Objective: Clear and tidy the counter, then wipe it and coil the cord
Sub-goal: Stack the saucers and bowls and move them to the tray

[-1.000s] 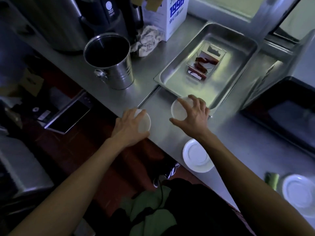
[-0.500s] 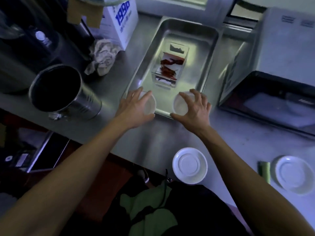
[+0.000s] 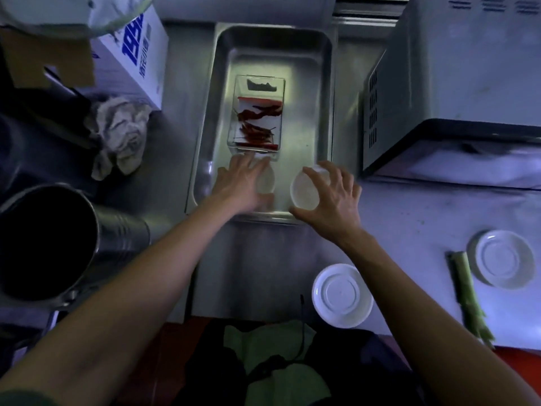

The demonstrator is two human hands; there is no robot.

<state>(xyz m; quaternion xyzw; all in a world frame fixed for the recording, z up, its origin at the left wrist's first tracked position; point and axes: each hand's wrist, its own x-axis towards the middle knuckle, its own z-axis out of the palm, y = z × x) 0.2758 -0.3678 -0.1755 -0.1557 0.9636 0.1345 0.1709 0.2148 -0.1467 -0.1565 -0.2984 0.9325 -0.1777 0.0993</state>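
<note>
Left hand (image 3: 243, 183) grip: fingers curl over small white dish (image 3: 266, 181), inside steel tray (image 3: 205, 159). Right hand (image 3: 330, 200) grip: fingertips pinch rim of second dish (image 3: 304, 190) at tray's near edge. Advice: lower both flat, clear of chilli box (image 3: 257, 112), then release. Dishes small, round, pale, blurred.

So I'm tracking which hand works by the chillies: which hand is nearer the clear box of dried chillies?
Left. The left hand has its fingertips right at the clear box's near end. The right hand grips a small dish further right, clearly apart from the box.
</note>
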